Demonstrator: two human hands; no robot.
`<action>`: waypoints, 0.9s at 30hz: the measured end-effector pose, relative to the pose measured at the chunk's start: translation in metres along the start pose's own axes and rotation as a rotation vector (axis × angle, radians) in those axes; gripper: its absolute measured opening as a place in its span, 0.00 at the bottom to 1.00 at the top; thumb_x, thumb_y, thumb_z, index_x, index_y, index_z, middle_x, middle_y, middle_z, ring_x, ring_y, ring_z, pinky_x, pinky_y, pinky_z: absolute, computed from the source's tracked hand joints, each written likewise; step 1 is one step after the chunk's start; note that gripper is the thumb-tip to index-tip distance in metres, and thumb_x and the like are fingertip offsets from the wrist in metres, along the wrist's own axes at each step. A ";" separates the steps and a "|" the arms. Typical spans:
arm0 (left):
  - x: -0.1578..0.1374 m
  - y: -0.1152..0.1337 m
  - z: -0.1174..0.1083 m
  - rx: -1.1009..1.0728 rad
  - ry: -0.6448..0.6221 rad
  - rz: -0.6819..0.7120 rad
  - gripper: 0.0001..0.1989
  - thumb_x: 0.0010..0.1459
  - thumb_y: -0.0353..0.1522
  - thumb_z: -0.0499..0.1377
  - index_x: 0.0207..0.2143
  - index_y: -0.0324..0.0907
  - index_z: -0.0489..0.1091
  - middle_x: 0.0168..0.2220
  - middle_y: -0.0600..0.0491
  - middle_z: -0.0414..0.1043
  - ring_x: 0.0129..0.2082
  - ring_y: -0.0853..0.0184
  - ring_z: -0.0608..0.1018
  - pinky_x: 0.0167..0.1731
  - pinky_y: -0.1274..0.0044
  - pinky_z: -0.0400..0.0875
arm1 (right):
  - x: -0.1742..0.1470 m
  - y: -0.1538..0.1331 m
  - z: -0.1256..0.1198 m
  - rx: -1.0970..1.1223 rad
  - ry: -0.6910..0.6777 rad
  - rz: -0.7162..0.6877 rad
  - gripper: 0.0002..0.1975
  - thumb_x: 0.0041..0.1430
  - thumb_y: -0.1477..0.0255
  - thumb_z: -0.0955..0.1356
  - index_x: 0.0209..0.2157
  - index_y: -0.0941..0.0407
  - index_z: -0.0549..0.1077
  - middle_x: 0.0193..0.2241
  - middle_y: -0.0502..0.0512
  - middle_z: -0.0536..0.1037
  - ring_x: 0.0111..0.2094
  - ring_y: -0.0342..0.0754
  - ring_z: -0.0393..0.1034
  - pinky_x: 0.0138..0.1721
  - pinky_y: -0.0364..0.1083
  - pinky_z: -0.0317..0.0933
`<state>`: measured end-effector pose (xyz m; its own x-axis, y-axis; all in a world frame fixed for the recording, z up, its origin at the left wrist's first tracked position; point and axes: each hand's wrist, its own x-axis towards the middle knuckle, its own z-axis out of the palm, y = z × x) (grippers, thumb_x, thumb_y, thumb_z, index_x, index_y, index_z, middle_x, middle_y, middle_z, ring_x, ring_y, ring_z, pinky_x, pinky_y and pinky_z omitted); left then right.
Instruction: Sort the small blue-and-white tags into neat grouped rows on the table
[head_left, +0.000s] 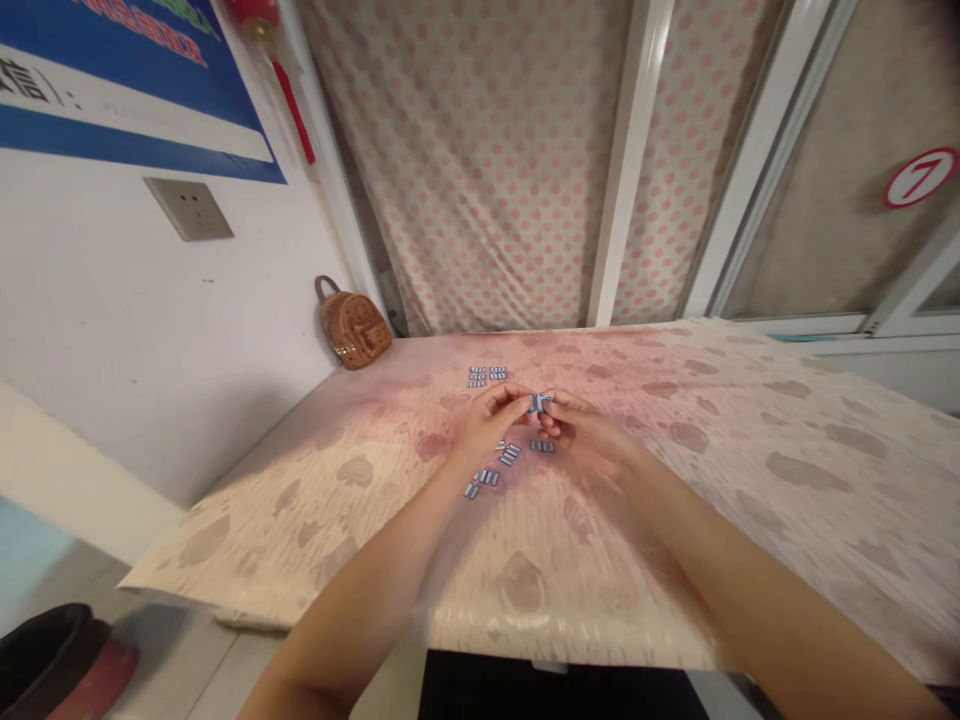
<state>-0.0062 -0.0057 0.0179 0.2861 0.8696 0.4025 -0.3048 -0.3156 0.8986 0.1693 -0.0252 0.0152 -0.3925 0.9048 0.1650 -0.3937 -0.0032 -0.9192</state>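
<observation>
Above the middle of the table, my left hand (496, 420) and my right hand (574, 418) meet fingertip to fingertip. Both pinch one small blue-and-white striped piece (538, 403), too small to name more exactly. Similar small striped pieces (542, 446) lie on the tablecloth just below my right hand. More of them (489, 478) are scattered below and beside my left wrist, one partly hidden by the hand. Beyond my left hand, further striped pieces (478, 377) lie close together in a neat group, with another (498, 373) right beside them.
A patterned cloth (517, 585) covers the table. A small brown backpack-shaped bag (356, 328) stands at the back left corner against the wall. Dotted curtains (487, 170) hang behind the far edge. A dark bin (60, 660) is on the floor at lower left.
</observation>
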 end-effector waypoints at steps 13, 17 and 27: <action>0.001 -0.008 -0.001 0.260 0.112 0.014 0.13 0.53 0.40 0.67 0.30 0.40 0.73 0.28 0.55 0.72 0.27 0.72 0.73 0.31 0.78 0.68 | 0.006 0.000 0.000 -0.363 0.144 -0.162 0.19 0.53 0.55 0.73 0.26 0.55 0.68 0.23 0.47 0.67 0.26 0.42 0.60 0.30 0.44 0.54; 0.001 -0.010 -0.002 0.260 0.122 0.008 0.13 0.53 0.40 0.66 0.29 0.39 0.74 0.26 0.55 0.72 0.26 0.71 0.73 0.30 0.78 0.68 | 0.006 0.001 0.000 -0.442 0.166 -0.192 0.17 0.54 0.55 0.71 0.27 0.54 0.69 0.23 0.47 0.68 0.25 0.43 0.60 0.31 0.45 0.56; 0.006 -0.011 -0.013 0.275 0.250 0.003 0.09 0.52 0.36 0.65 0.27 0.39 0.75 0.25 0.54 0.74 0.26 0.70 0.75 0.31 0.78 0.70 | 0.014 0.022 -0.020 -0.885 0.269 -0.152 0.09 0.57 0.64 0.67 0.29 0.54 0.69 0.25 0.49 0.73 0.28 0.46 0.68 0.32 0.45 0.58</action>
<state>-0.0131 0.0075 0.0079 0.0443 0.9235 0.3810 -0.0397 -0.3794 0.9244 0.1724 -0.0042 -0.0096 -0.1402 0.9374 0.3188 0.3939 0.3482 -0.8506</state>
